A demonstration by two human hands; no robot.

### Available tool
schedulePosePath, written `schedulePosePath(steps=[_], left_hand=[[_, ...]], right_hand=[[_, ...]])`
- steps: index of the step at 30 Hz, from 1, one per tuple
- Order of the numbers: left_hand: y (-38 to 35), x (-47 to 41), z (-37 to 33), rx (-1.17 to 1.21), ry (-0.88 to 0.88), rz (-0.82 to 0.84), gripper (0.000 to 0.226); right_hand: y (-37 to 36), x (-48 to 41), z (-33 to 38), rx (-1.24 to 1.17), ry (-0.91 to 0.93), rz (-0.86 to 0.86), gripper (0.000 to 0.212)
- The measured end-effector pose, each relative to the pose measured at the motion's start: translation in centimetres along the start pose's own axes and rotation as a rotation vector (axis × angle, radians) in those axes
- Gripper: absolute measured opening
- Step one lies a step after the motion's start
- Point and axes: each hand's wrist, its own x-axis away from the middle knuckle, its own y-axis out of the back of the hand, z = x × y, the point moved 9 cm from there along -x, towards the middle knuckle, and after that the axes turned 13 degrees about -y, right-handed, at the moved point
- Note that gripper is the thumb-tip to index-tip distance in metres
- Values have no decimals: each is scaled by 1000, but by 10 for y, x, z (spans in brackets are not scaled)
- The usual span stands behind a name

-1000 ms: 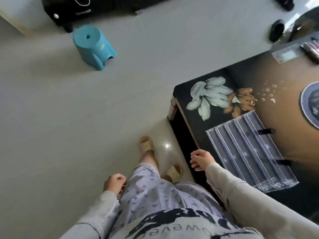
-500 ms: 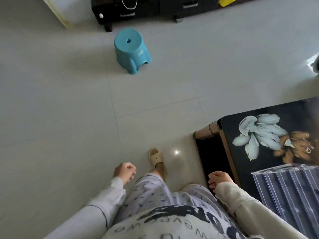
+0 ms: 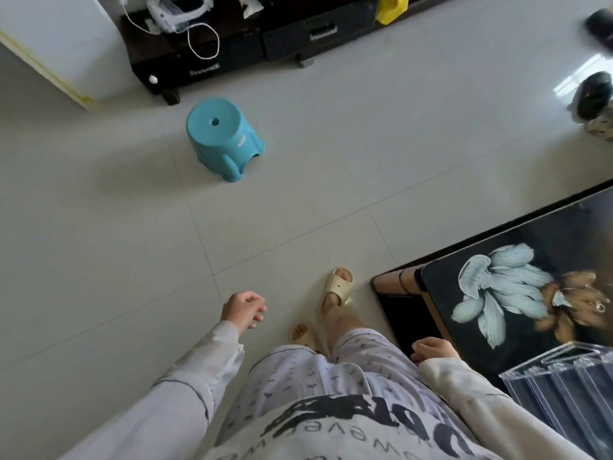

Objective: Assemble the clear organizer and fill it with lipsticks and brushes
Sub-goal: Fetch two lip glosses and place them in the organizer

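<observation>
The view has swung away from the table (image 3: 517, 247) over the last second: a moment ago the clear organizer (image 3: 564, 383) lay near the middle of the picture with two dark items, likely lipsticks, resting on it, and now only its near corner shows at about 4 o'clock, cut off by the frame edge. The blue stool (image 3: 223, 136) has drifted from the upper left toward 11 o'clock, and the dark cabinet (image 3: 252, 44) at 12 o'clock has come into sight. That reads as the person turning and stepping off from the table rather than working at it.

The left hand (image 3: 243, 308), at roughly 7 o'clock, has loosened from a closed fist into a half-open curl, fingers slightly spread, holding nothing. The right hand (image 3: 433, 350), at about 5 o'clock just beside the table's corner, is loosely curled with knuckles up; nothing shows in it (its palm is hidden, so a small item cannot be ruled out).

For the task, this looks like a pause in the filling: no lipstick or brush is in either hand, none is visible in this frame, and the organizer sits unattended. My guess is that the person is going to fetch something, perhaps the stool or more pieces.
</observation>
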Motion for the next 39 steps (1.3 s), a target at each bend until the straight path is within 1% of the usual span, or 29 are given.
schedulePosePath(steps=[6, 9, 10, 12, 15, 18, 22, 26, 29, 33, 36, 39], left_hand=[[-30, -33, -23, -126, 90, 88, 28], [-33, -51, -47, -176, 98, 92, 27], [-32, -56, -57, -208, 94, 94, 27], [-29, -70, -77, -251, 86, 97, 29], [-26, -99, -111, -268, 86, 98, 29], [-28, -138, -155, -261, 70, 112, 28], [-51, -195, -238, -388, -30, 204, 29], [-96, -245, -335, -546, -165, 367, 31], [-138, -276, -408, -621, -262, 484, 33], [-192, -306, -500, -668, -375, 566, 34], [-227, -315, -547, -667, -422, 603, 32], [-258, -320, -570, -689, -434, 641, 32]], right_hand=[[27, 3, 111, -172, 46, 59, 25], [53, 10, 163, -211, 73, 50, 17], [61, 12, 178, -232, 87, 52, 15], [76, 13, 204, -261, 117, 67, 17], [94, 12, 234, -303, 139, 78, 16], [109, 1, 249, -377, 101, 67, 14], [127, -15, 262, -496, 17, 43, 16], [136, -27, 262, -649, -114, -2, 17], [128, -30, 259, -783, -211, 2, 25], [113, -29, 256, -921, -312, 21, 32], [114, -29, 254, -1016, -375, 17, 34], [126, -36, 259, -1084, -410, 32, 33]])
